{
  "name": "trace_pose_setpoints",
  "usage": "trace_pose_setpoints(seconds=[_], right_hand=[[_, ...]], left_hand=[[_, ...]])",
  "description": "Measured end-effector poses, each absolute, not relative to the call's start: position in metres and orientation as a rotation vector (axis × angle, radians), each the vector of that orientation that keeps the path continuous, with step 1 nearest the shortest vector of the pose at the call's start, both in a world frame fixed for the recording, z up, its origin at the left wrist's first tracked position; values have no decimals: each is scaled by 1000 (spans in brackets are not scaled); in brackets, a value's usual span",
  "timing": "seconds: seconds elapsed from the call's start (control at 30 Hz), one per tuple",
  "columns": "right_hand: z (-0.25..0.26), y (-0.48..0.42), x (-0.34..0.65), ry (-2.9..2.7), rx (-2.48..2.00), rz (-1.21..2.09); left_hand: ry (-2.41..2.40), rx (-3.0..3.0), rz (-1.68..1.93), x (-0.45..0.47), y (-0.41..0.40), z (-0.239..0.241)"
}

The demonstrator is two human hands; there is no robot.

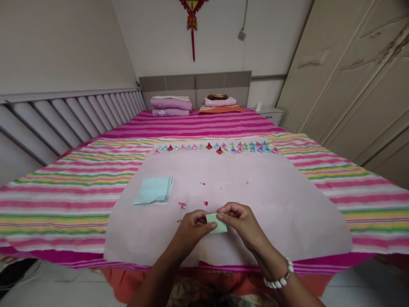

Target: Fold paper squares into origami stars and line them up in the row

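Observation:
Between my two hands is a small folded square of light green paper (pixel 218 226), raised a little over the pale sheet (pixel 255 192) on the bed. My left hand (pixel 195 230) pinches its left edge, thumb on top. At the upper right corner my right hand (pixel 238 219) grips it between thumb and fingers. A stack of light blue paper squares (pixel 154 190) lies to the left. Just beyond my hands are a small red scrap (pixel 205 203) and a red cut piece (pixel 182 205).
Several small folded paper pieces in many colours line the far edge of the sheet, among them a red one (pixel 219 150). Folded bedding (pixel 171 105) sits by the headboard (pixel 220 81). A railing (pixel 79 115) runs along the left, wardrobes (pixel 351 76) along the right.

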State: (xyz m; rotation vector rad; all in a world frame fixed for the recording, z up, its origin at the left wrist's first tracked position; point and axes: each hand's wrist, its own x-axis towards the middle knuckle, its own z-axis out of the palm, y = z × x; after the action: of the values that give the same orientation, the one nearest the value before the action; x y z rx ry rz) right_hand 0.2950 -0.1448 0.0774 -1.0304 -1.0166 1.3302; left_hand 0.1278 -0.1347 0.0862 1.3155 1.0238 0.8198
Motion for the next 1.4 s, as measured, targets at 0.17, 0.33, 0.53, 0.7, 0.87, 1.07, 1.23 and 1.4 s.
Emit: trace_pose_setpoints(seconds=[0.17, 0.33, 0.53, 0.7, 0.87, 1.07, 1.23, 1.4], right_hand=[[81, -142, 293, -980, -1005, 1326], [77, -147, 288, -943, -984, 1346], [70, -151, 279, -928, -979, 1418], [70, -151, 277, -887, -1001, 1401], [70, -154, 278, -971, -1026, 1366], [76, -157, 279, -950, -976, 1253], [79, -158, 282, -991, -956, 1200], [78, -158, 281, -1008, -995, 1217]], left_hand=[[985, 1300, 740, 132, -138, 86], [1090, 1184, 931, 138, -142, 84], [945, 977, 1074, 147, -146, 80], [887, 973, 1060, 145, -144, 77], [985, 1169, 1080, 135, -140, 89], [978, 1190, 1069, 136, -141, 93], [886, 1203, 1142, 133, -141, 85], [849, 1272, 1155, 129, -141, 83]])
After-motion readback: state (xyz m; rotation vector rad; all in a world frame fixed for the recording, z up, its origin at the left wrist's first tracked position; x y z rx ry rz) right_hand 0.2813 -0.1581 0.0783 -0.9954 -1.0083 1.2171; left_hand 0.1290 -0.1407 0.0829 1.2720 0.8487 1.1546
